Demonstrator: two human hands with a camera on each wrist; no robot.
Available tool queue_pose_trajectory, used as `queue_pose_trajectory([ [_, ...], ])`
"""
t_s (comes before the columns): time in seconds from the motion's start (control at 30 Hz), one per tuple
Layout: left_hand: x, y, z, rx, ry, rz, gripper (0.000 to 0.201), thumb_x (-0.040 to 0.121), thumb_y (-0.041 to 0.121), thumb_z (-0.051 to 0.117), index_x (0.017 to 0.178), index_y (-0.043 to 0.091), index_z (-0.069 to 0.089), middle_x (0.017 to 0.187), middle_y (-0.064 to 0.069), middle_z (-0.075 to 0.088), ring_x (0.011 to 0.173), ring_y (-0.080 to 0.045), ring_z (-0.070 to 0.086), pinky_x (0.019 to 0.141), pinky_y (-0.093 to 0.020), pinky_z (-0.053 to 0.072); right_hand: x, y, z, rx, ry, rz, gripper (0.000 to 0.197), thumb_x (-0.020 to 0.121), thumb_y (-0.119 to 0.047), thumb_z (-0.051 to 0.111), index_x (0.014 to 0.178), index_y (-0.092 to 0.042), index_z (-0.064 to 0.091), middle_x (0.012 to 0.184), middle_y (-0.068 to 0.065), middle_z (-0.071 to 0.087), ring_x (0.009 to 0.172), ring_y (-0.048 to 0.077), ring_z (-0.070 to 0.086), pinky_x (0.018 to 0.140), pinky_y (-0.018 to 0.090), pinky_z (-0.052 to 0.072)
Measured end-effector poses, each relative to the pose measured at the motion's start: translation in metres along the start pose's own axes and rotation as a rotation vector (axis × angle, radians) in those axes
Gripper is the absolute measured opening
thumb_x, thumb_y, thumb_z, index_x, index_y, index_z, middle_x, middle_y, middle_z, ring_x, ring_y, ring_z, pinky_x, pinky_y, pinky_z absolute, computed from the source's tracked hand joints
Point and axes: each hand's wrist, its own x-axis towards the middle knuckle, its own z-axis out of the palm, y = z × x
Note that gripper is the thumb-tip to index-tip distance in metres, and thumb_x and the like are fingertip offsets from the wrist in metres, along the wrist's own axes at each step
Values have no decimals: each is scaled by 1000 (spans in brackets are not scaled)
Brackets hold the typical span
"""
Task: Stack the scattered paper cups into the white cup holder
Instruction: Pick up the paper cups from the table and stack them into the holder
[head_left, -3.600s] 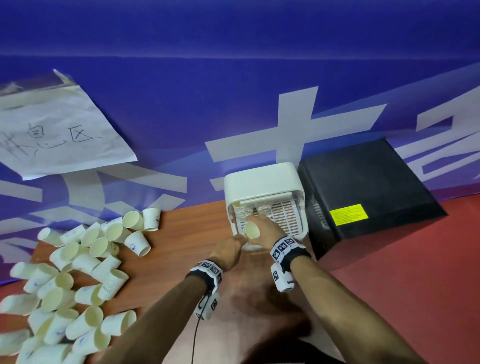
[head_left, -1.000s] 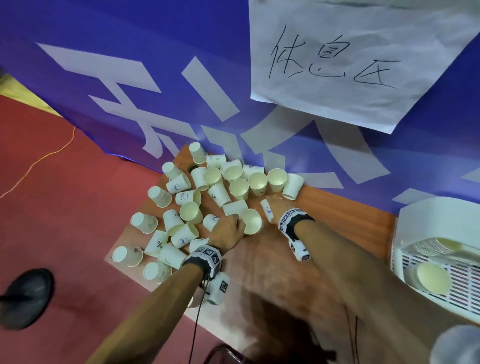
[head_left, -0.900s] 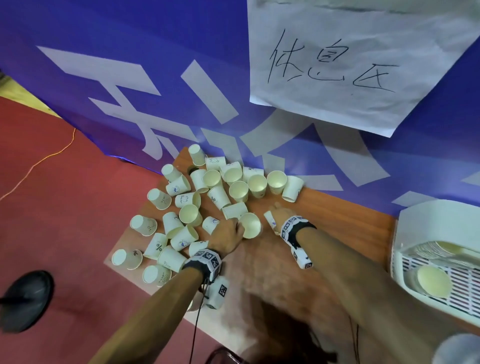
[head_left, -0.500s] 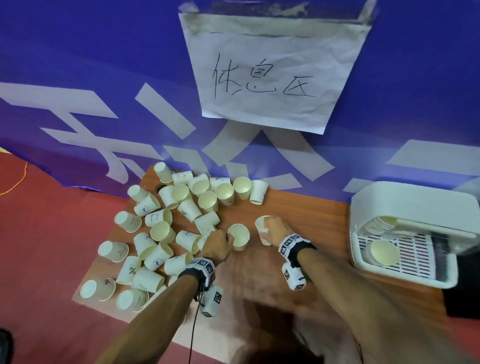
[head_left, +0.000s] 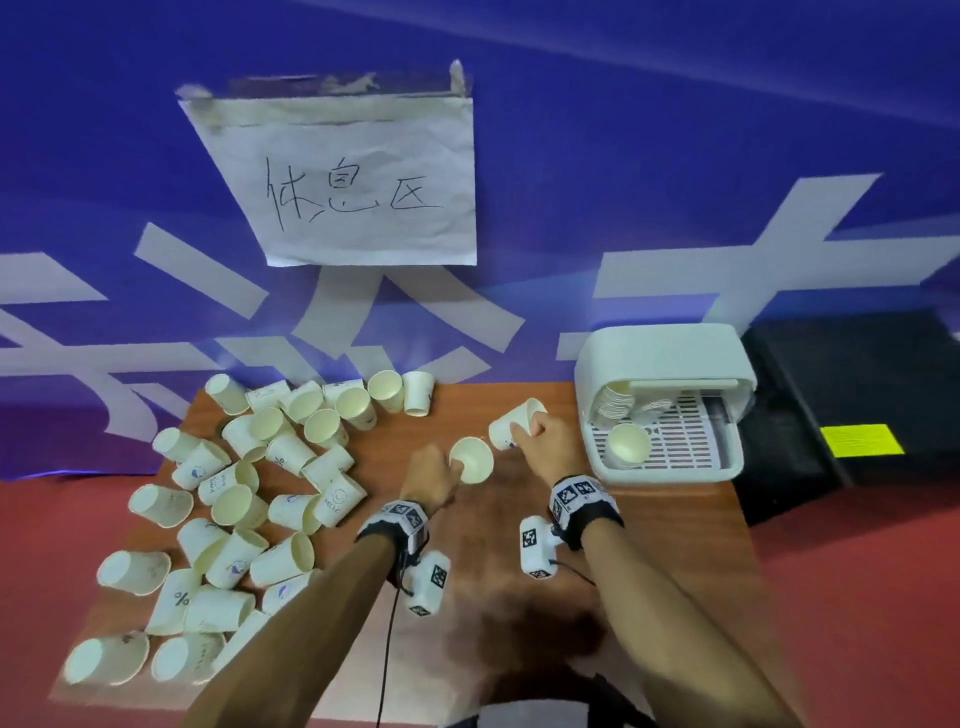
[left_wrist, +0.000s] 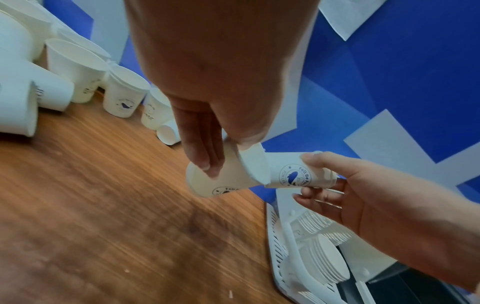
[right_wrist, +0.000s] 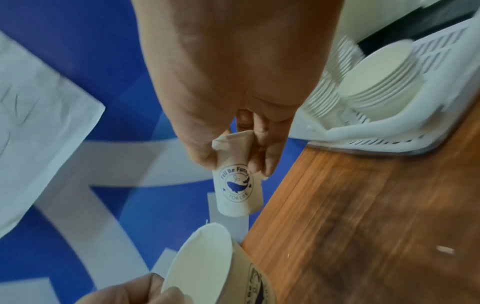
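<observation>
Above the wooden table (head_left: 519, 571), our left hand (head_left: 431, 475) grips one paper cup (head_left: 471, 460) with fingers (left_wrist: 200, 152) and thumb curled round its wall; the mouth faces up toward the head camera and somewhat to the right, the base tilted down and left. Our right hand (head_left: 545, 441) pinches a second cup (head_left: 511, 423) near its rim, squeezing the rim out of round; this cup lies nearly level, its long axis running from the rim up and to the right down to its base at lower left, so the base points at the open mouth of the left hand's cup. In the right wrist view the two are just apart, the whale-logo cup (right_wrist: 237, 189) hanging base-first above the other's mouth (right_wrist: 200, 259); in the left wrist view the base is hidden behind that rim, so we cannot tell whether it has entered. Both cups hang clear of the tabletop. To the right stands the white cup holder (head_left: 665, 400), with stacks of nested cups (head_left: 621, 415) lying on their sides on its slotted tray, mouths toward us. The scattered cups (head_left: 249, 493) cover the table's left half, most on their sides. A handwritten paper sign (head_left: 353, 176) is taped to the blue banner (head_left: 675, 130) behind
</observation>
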Motion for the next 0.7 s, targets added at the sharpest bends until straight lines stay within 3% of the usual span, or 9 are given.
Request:
queue_pose_trajectory([
  [0.03,-3,11,4,-15,1,12,12,84,24,57,80,13,53,66,-11,68,53,-28,67,46,-43,57,-5,6,-11,9,29,25,50,87,-24,75,61,-18,33,57,-4,32,52,12,29,49,24,29],
  [0.1,-11,37,12,-47,8,34,13,88,15,57,89,16,44,73,-14,68,51,-29,66,38,-34,50,-13,17,-32,53,94,77,48,89,-27,73,63,-18,34,59,-3,35,55,14,32,54,30,33],
  [0.2,-19,75,27,-71,-22,73,14,90,10,51,101,14,43,82,-16,67,48,-28,65,35,-27,45,-21,31,-64,97,152,104,45,92,-27,70,66,-16,35,62,-2,37,61,17,34,58,33,32],
  [0.27,-21,97,39,-65,-49,96,16,92,10,48,107,14,44,86,-16,66,49,-28,65,36,-26,45,-23,39,-88,108,161,92,38,93,-27,68,70,-8,46,67,5,49,67,23,47,64,35,40],
  [0.33,-20,117,50,-36,-68,125,16,93,13,45,108,14,48,88,-15,66,50,-29,66,36,-27,47,-21,43,-115,105,176,100,34,95,-26,67,88,7,61,90,24,66,88,38,61,78,43,51],
  [0.4,-18,136,63,-10,-75,159,18,95,14,42,110,13,53,87,-15,67,50,-30,67,36,-29,49,-18,48,-141,98,201,100,41,96,-25,67,105,15,61,110,33,64,106,44,58,91,49,50],
  [0.5,-10,161,83,26,-68,207,25,97,18,39,110,11,59,83,-14,70,55,-31,69,45,-36,56,-12,58,-177,104,212,94,36,97,-25,66,105,10,64,110,28,66,110,42,59,93,42,48],
  [0.6,-1,177,104,51,-64,223,33,97,26,37,105,9,64,78,-15,71,64,-33,69,60,-47,60,-6,70,-204,140,235,126,39,98,-23,65,110,15,61,115,30,64,113,42,58,98,45,46],
  [0.7,4,190,121,43,-58,235,39,93,35,32,86,11,62,69,-15,69,61,-34,68,58,-49,59,0,86,-220,122,244,135,26,97,-27,66,100,-1,68,95,12,65,96,30,63,87,34,48],
])
